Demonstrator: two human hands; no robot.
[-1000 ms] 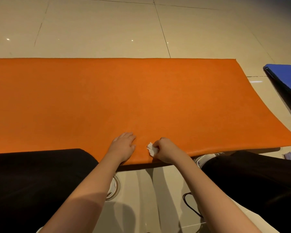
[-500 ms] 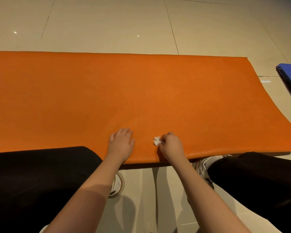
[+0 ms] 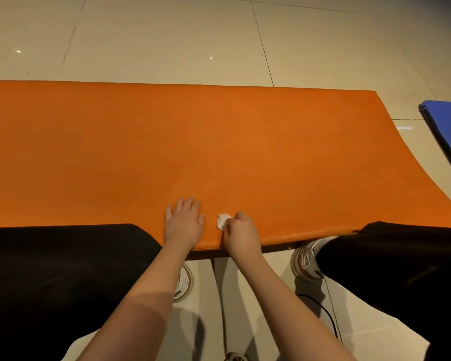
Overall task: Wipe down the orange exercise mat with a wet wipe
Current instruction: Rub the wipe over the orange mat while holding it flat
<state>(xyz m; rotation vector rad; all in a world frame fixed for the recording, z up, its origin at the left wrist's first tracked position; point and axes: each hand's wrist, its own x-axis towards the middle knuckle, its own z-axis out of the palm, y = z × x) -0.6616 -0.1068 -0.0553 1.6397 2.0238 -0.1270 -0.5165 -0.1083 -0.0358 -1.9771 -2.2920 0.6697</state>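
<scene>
Orange exercise mat [image 3: 219,142]: spread lengthwise across a pale tiled floor [image 3: 167,43], from the left edge of the view to a corner at the far right. Its near long edge lies just in front of the person's knees and looks slightly lifted, with shadow beneath.
Wet wipe [image 3: 223,220]: a small white crumpled wad on the mat, close to that near edge.
Right hand [image 3: 241,231]: fingers curled round the wipe, pinching it against the mat.
Left hand [image 3: 184,222]: flat and spread, palm down on the mat just left of the wipe, holding nothing.
Mat, likely handling: soft, light and bendy, with a matte, grippy-looking face. It probably creeps or ripples under a push, so a flat palm steadies it best.
Wipe, likely handling: limp, damp and easily torn. Bunched this small it covers little, and it is best gripped by its gathered top.
Surroundings: legs in black trousers [image 3: 63,269] on both sides, white shoes [image 3: 306,259] by the mat's edge, and a blue mat [image 3: 445,126] well apart at the right.
</scene>
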